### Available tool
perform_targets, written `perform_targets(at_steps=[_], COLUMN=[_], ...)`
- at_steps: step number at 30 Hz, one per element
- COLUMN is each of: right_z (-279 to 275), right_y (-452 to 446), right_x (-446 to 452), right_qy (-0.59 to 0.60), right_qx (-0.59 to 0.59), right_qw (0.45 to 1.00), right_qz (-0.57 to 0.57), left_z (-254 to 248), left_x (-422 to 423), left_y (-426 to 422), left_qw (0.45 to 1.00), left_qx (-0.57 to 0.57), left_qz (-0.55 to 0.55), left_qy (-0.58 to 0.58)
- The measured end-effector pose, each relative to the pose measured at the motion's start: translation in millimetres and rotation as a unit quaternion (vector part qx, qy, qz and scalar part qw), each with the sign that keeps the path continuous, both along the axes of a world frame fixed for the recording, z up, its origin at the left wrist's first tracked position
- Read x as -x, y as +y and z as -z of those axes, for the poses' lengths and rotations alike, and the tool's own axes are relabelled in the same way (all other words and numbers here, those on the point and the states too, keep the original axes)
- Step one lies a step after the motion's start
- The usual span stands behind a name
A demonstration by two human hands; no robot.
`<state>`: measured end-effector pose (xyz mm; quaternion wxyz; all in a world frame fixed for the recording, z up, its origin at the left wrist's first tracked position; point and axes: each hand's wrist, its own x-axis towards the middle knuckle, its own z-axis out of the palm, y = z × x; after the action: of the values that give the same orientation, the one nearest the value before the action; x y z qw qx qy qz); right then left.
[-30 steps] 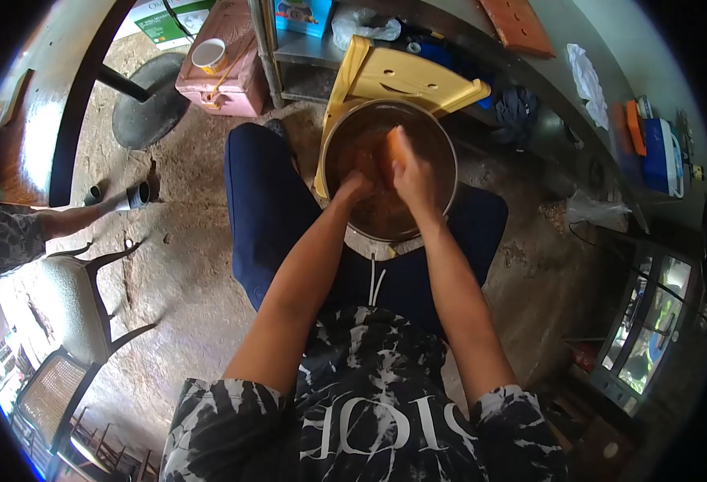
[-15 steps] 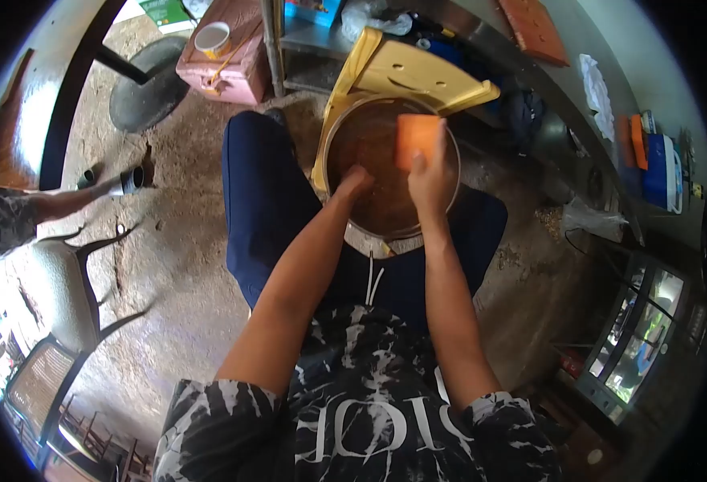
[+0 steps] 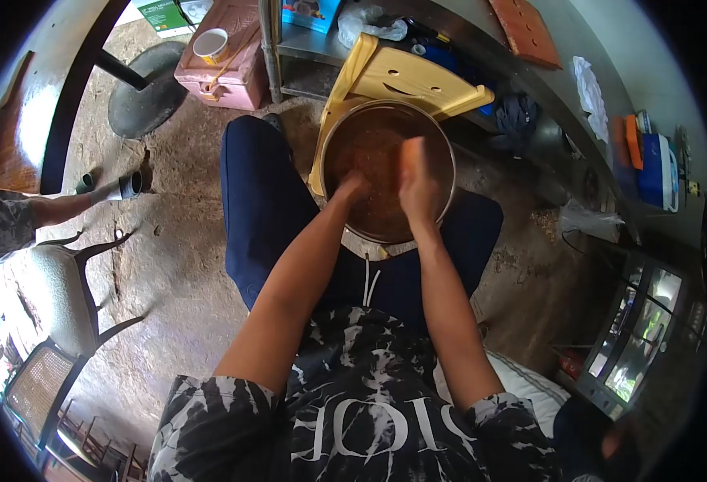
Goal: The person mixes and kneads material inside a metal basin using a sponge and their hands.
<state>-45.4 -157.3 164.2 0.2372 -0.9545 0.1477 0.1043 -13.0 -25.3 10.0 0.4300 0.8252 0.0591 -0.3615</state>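
A large round metal pot (image 3: 453,173) stands between my knees, with a brownish, wet-looking mass (image 3: 381,145) inside. My left hand (image 3: 353,188) reaches into the left side of the pot. Its fingers are dark and blurred against the mass, so I cannot make out whether they grip anything. Over the pot's right side, my right hand (image 3: 419,193) is closed around an orange flat rectangular piece (image 3: 412,155), seen nearly edge-on and smeared by motion. I cannot tell exactly what kind of thing it is.
A yellow wooden chair back (image 3: 409,76) rises just behind the pot. Beyond it are a pink box (image 3: 229,72) with a white cup (image 3: 211,46) and a metal shelf (image 3: 313,50). Another person's leg (image 3: 72,207) is at left, near a chair (image 3: 48,386). White striped fabric (image 3: 530,386) lies at lower right.
The orange piece has turned from broad side to nearly edge-on as my right hand moved slightly down and left. White fabric and a dark shape have appeared at lower right.
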Motion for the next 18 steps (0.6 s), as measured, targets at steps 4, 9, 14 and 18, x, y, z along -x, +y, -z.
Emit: perform_targets(at_steps=[4, 9, 14, 18], right_z=[7.5, -3.7, 4.8, 12.6], right_y=[-12.0, -1.4, -1.6, 7.2], right_x=[-3.3, 0.6, -3.8, 2.1], right_qy=[-0.233, -0.365, -0.253, -0.282], right_qx=[0.017, 0.059, 0.009, -0.018], right_qw=[0.969, 0.927, 0.965, 0.956], right_qz=[-0.08, -0.07, -0.075, -0.073], left_z=[-7.5, 40.8, 5.4, 9.8], left_x=[-4.4, 4.8, -4.9, 5.2], left_y=[2.1, -3.3, -1.8, -2.2], left_qw=[0.998, 0.998, 0.998, 0.998], left_qx=[-0.009, 0.058, -0.022, 0.039], left_qz=[0.06, -0.014, 0.054, -0.036], left_qy=[0.002, -0.004, 0.017, 0.025])
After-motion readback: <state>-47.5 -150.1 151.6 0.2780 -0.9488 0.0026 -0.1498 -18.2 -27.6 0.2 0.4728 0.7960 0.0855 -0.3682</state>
